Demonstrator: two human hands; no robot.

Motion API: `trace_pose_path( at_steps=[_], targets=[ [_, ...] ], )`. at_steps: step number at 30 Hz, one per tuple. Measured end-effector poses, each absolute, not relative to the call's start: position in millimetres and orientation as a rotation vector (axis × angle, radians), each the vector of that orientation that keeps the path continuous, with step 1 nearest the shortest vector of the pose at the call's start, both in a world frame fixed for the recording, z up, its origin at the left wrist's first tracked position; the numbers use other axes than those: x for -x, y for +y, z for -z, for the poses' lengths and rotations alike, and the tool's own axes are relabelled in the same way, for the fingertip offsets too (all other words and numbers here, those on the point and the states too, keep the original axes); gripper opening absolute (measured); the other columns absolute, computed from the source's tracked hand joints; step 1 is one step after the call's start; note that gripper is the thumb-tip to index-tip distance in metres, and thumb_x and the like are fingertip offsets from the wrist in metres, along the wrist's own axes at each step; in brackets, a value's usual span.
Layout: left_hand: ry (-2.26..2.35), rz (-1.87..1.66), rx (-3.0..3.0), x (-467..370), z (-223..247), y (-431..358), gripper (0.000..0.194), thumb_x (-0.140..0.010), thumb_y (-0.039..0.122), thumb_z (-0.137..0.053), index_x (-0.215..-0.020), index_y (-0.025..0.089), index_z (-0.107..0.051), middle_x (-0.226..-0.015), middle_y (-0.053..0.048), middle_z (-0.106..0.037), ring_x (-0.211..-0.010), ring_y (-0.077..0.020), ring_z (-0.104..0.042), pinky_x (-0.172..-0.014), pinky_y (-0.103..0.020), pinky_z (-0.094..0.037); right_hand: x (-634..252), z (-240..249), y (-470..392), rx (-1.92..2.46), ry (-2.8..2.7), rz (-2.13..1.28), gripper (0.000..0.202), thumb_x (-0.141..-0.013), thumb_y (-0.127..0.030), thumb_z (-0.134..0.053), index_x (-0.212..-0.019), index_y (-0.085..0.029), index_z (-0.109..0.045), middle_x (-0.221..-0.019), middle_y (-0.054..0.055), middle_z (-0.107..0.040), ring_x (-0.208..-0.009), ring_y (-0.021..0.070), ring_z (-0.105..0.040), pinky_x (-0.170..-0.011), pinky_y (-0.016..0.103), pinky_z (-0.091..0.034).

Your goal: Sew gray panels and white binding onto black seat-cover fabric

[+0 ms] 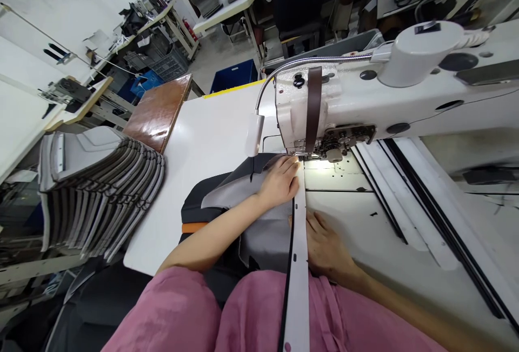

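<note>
Head view, from over the sewer's shoulder: far left, a fanned stack of grey-and-black sewn panels (101,195) leans in a rack beside the tabletop (211,125), edges staggered so each piece can be lifted off singly, and a brown board (159,110) lies at the tabletop's far corner, out of the working area. Moving right, the grey fabric panel (259,217) with its dark backing and a glimpse of orange trim drapes from the lap up onto the tabletop, slack enough to slide. The left hand (280,181) lies open and flat on that panel, fingers spread and pointing at the needle area, pressing the cloth down so its edge stays aligned just before the presser foot (302,153). A small lamp (254,134) on a flexible neck hangs just left of the foot, lighting the seam line. Alongside runs a long white strip (299,265) with a black edge and small holes, trailing from the lap straight up under the foot; it lies along the panel's right edge, apparently being joined to it. The right hand (326,246) rests palm-down, fingers loosely open, touching the strip's right side nearer the body, steadying it rather than gripping. Above and right looms the white industrial sewing machine (389,92), a brown strap (313,106) hanging over its head.
</note>
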State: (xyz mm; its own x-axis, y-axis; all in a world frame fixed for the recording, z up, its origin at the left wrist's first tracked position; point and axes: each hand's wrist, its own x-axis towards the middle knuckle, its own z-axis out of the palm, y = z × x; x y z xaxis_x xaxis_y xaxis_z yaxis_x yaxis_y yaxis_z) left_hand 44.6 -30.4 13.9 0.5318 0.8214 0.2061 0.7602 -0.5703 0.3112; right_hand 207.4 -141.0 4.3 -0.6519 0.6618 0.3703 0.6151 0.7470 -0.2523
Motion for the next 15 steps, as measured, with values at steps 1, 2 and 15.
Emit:
trace_pose_path(
  at_steps=[1, 2, 15],
  targets=[
    [1.357, -0.486, -2.587, -45, -14, -31, 0.035, -0.087, 0.019, -0.042, -0.121, 0.012, -0.050, -0.133, -0.015, -0.049, -0.127, -0.0281, -0.040, -0.106, -0.052, -0.039, -208, -3, -141, 0.972, -2.502, -0.131, 0.051, -0.082, -0.009, -0.042, -0.132, -0.007, -0.052, -0.117, 0.020, -0.062, -0.110, 0.0327, -0.053, -0.089, 0.048, -0.048],
    [1.363, -0.474, -2.592, -46, -14, -32, 0.035, -0.088, 0.019, -0.041, -0.121, 0.012, -0.050, -0.134, -0.015, -0.048, -0.127, -0.0280, -0.039, -0.107, -0.051, -0.039, -208, -2, -141, 0.967, -2.498, -0.115, 0.050, -0.082, -0.009, -0.042, -0.131, -0.006, -0.052, -0.116, 0.021, -0.063, -0.110, 0.0329, -0.054, -0.089, 0.048, -0.049],
    [1.513, -0.456, -2.618, -53, -14, -34, 0.019, -0.091, 0.020, -0.042, -0.097, 0.015, -0.059, -0.117, -0.013, -0.055, -0.112, -0.0259, -0.048, -0.094, -0.042, -0.046, -204, 16, -136, 0.954, -2.547, -0.085, 0.039, -0.080, -0.011, -0.045, -0.114, -0.004, -0.065, -0.103, 0.022, -0.067, -0.099, 0.0303, -0.060, -0.084, 0.040, -0.052]
  ],
)
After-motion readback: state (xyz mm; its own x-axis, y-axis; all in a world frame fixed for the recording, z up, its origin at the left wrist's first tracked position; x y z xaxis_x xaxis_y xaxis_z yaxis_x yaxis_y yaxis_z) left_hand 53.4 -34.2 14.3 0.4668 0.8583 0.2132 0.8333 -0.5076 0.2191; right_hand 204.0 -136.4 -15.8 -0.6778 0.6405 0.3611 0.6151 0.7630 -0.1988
